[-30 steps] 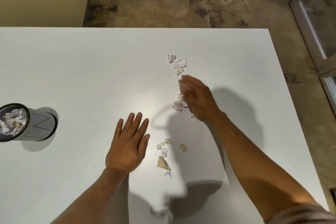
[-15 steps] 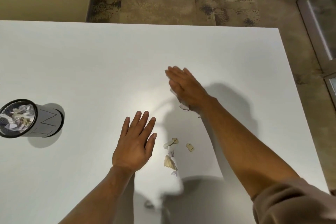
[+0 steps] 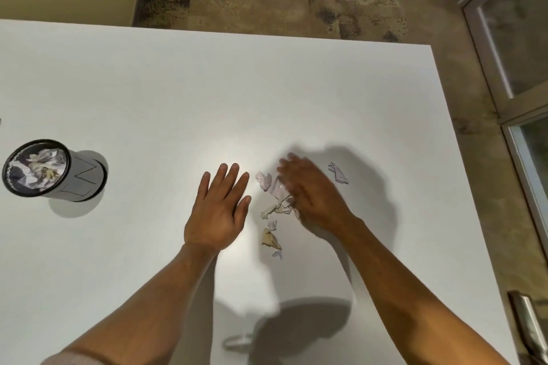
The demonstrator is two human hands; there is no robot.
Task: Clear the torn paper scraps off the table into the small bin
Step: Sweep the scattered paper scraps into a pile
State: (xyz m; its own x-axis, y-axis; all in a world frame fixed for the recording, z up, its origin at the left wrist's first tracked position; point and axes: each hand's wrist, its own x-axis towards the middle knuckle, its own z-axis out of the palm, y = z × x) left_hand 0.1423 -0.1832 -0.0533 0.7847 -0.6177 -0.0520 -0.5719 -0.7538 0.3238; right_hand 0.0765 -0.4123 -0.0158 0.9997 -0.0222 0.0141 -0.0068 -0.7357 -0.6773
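Note:
Torn paper scraps (image 3: 274,195) lie in a loose heap on the white table (image 3: 207,92), between my two hands. My right hand (image 3: 311,195) is flat with straight fingers, blurred by motion, and pushes against the right side of the heap. My left hand (image 3: 219,207) rests flat and open on the table just left of the scraps. One pale scrap (image 3: 338,173) lies apart, to the right of my right hand. A tan scrap (image 3: 269,238) and a tiny pale one lie nearer to me. The small dark-rimmed bin (image 3: 44,172) stands at the far left, holding crumpled paper.
The table's right edge runs diagonally past my right arm, with stone floor beyond it. A glass door frame (image 3: 510,68) stands at the right and a metal handle (image 3: 527,323) shows at the lower right. The far table edge meets the floor at the top.
My right hand has swept the far scraps towards me and to the left, into a heap beside the nearer ones. One scrap stayed behind on its right. My left hand kept still.

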